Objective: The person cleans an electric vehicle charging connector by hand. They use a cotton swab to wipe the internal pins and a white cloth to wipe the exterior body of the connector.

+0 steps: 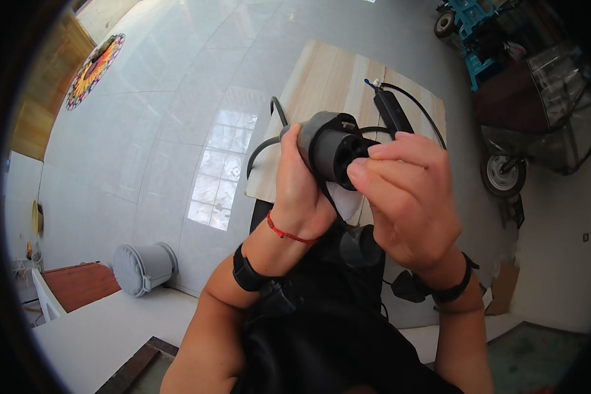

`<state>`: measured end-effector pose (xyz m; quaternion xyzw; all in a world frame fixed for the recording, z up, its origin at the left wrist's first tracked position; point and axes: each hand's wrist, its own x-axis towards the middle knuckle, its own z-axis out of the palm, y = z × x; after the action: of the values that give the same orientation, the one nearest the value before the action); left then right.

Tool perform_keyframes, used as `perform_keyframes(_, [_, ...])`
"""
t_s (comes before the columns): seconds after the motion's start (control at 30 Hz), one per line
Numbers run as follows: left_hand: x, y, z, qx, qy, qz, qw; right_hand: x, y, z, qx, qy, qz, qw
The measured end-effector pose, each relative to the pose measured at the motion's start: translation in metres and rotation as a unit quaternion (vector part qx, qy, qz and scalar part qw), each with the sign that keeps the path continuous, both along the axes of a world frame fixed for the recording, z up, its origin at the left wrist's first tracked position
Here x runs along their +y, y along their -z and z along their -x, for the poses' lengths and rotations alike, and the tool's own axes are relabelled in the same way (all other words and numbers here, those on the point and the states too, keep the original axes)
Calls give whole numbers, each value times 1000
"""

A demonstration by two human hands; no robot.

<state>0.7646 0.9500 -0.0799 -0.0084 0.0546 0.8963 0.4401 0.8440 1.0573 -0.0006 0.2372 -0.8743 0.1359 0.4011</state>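
My left hand point(298, 192) is wrapped around the grey body of an electric-vehicle charging connector point(327, 152), whose round black socket face points right, towards my other hand. At that face, the thumb and forefinger of my right hand point(409, 192) come close together by the holes. Whether they pinch a small part is hidden. A dark rubber cap point(359, 246) hangs below on a strap. Beyond the connector, a slim black case point(393, 111) lies on a wood-grain board point(332, 74), with a blue wire end and a black cable point(418, 106). Something white point(347, 199) shows beneath the connector.
Grey floor tiles point(162, 123) surround the board. A lidded grey bin point(143, 268) stands at the lower left, and a sunflower-patterned round mat point(96, 71) lies at the upper left. A three-wheeled vehicle point(512, 108) is parked on the right, by the wall point(556, 256).
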Motion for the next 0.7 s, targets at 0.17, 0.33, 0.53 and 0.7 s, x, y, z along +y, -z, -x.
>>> perform_keyframes(0.17, [1,-3,-5,-21,10,56,998,4,-16,-3,-151,-10,70,986])
perform_keyframes(0.33, [-3,8,-4,-6,40,-3,999,17,-26,-9,-307,-24,284,908])
perform_keyframes(0.53, [0,1,-3,-2,33,56,998,4,-6,-20,-269,-21,561,783])
perform_keyframes(0.7, [4,-6,-5,12,4,103,995,6,-14,-27,-133,-37,292,947])
